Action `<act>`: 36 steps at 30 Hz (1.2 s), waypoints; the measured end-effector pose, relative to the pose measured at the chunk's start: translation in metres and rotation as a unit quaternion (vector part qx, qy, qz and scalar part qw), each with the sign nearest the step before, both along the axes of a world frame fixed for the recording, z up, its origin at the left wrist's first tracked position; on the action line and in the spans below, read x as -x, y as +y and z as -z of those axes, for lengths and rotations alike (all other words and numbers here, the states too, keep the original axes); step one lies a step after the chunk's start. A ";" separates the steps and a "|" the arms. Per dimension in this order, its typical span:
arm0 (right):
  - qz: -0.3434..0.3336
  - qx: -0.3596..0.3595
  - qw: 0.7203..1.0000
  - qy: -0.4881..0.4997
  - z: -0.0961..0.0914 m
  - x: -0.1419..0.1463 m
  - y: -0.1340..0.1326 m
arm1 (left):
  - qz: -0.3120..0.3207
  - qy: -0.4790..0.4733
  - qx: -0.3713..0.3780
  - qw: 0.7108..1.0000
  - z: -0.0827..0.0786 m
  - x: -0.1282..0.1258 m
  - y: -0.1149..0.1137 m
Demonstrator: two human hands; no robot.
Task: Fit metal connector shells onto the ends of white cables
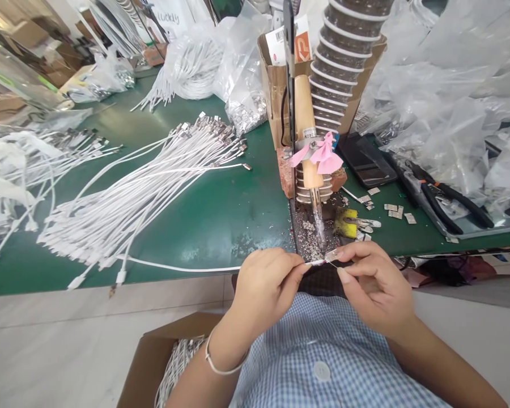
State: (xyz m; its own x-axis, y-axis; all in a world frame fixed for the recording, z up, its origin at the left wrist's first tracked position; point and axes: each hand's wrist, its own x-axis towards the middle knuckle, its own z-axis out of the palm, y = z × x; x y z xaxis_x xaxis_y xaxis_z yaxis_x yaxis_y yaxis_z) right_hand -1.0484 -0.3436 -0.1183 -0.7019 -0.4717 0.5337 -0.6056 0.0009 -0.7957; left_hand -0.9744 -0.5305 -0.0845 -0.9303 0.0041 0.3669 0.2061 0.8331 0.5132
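My left hand (pixel 267 286) is closed, thumb and forefinger pinching a white cable (pixel 187 267) close to its end. The cable trails left over the table edge to a bundle of white cables (pixel 153 198). My right hand (pixel 372 283) is closed too, its fingertips at a small metal connector piece (pixel 332 255) at the cable's end. A thin wire shows by the right thumb; how the fingers hold it is unclear. Just above the joint points the tip of a wooden-handled soldering iron (pixel 317 218), fixed in a stand with a pink bow (pixel 323 154).
Another cable pile (pixel 21 175) lies at far left. Behind the iron stand a ribbed hose (pixel 344 62) and a cardboard box (pixel 276 85). To the right are a phone (pixel 368 158), a yellow sponge (pixel 345 222) and pliers (pixel 454 198). An open carton (pixel 140 362) sits below.
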 end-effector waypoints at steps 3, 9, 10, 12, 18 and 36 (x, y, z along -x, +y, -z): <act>0.001 0.002 1.000 0.002 -0.001 -0.001 0.000 | -0.002 0.005 0.003 1.000 0.000 0.000 0.000; 0.002 -0.010 1.000 0.006 -0.003 -0.001 0.002 | 0.002 0.014 0.004 1.000 0.001 0.001 0.000; 0.002 -0.010 1.000 0.007 -0.003 -0.001 0.002 | 0.001 0.016 0.004 1.000 0.001 0.001 0.000; 0.003 -0.014 1.000 0.011 -0.004 -0.002 0.003 | -0.001 0.016 0.004 1.000 0.001 0.000 0.001; -0.009 -0.038 0.999 0.001 -0.002 -0.009 0.009 | 0.017 -0.024 -0.012 0.999 0.000 -0.007 0.002; -0.006 -0.025 1.000 -0.017 0.004 -0.014 0.012 | 0.026 -0.028 0.002 0.999 0.001 -0.014 0.005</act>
State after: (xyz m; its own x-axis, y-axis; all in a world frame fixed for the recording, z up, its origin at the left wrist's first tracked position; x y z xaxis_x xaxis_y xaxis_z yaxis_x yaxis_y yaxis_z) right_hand -1.0345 -0.3318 -0.1220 -0.7124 -0.5067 0.4855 -0.5793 0.0340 -0.8144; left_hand -0.9601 -0.5253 -0.0856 -0.9481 0.0543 0.3133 0.2196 0.8244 0.5216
